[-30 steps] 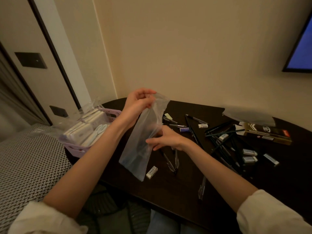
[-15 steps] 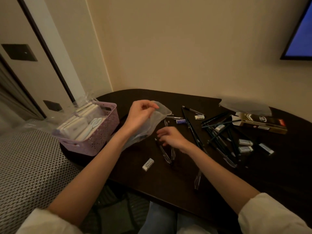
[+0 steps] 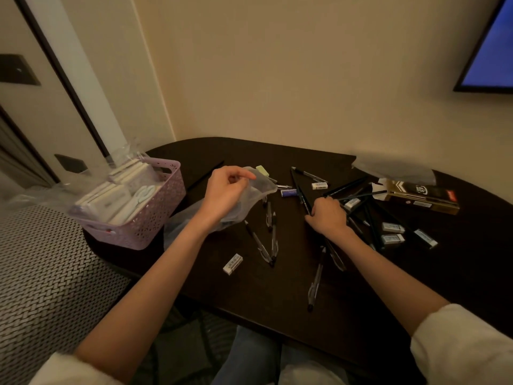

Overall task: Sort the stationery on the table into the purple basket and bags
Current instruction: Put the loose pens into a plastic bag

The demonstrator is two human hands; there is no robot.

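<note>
The left hand pinched the mouth of a clear plastic bag, just right of the purple perforated plastic basket on the dark wooden table. Further right of the basket, the right hand closed its curled fingers on dark pencils in the scattered pile.

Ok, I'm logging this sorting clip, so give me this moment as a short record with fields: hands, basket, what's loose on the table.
left hand: pinches the mouth of a clear plastic bag, held low over the table
right hand: curled on the pile of dark pencils
purple basket: at the table's left edge, holding white packs
loose pens: between the hands
loose erasers: one near the front edge, several right of the pencils
pencil box: far right
</note>
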